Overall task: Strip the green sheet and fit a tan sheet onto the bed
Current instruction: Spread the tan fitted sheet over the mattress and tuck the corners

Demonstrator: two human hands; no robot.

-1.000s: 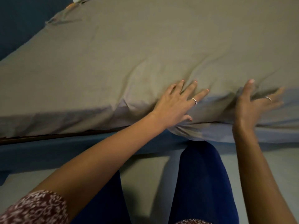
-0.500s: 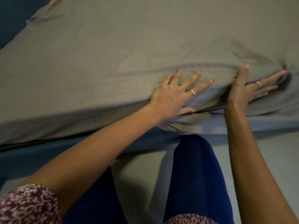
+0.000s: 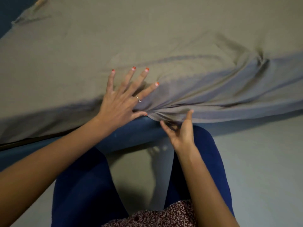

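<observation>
Left hand (image 3: 121,102) spread flat on the sheet (image 3: 164,38), right hand (image 3: 180,130) loose below the gathered edge; could slip untucked

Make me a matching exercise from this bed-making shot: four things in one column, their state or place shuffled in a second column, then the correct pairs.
Column A
1. left hand
2. right hand
3. tan sheet
4. blue bed frame

Column B
a. spread over the bed top, bunched into folds at the near edge
b. palm up under the hanging sheet edge, fingers loosely curled
c. flat on the sheet, fingers spread, a ring on one finger
d. bare below the sheet edge, in front of the knees

Pairs: 1-c, 2-b, 3-a, 4-d
</observation>
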